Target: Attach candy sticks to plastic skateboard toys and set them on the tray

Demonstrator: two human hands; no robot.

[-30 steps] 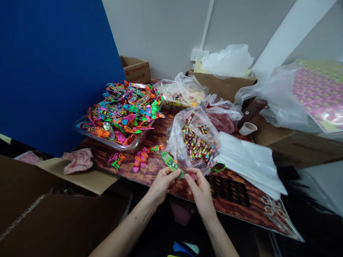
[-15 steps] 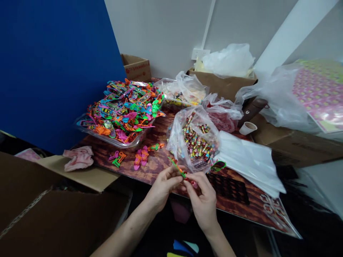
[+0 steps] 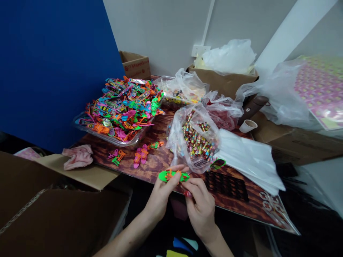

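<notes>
A green toy skateboard with orange wheel pieces on its upturned side is gripped in my left hand, thumb across its middle. My right hand is curled at the board's right end, fingers closed together. Something red shows by its thumb; whether this is a nail or a small piece, I cannot tell. Beyond my hands lies a plastic bag full of small colourful banded pieces. A green-rimmed toy skateboard rests by the bag. To the left are pink toy skateboards and loose coloured wheel pieces.
A clear tray heaped with toy skateboards stands at the left. White plastic sheets, a black slotted tray and a paper cup are on the right. Cardboard boxes stand behind, and an opened carton is lower left.
The toy skateboard has turned from edge-on to show its green side with orange wheel pieces. My right hand has shifted slightly down along its right end.
</notes>
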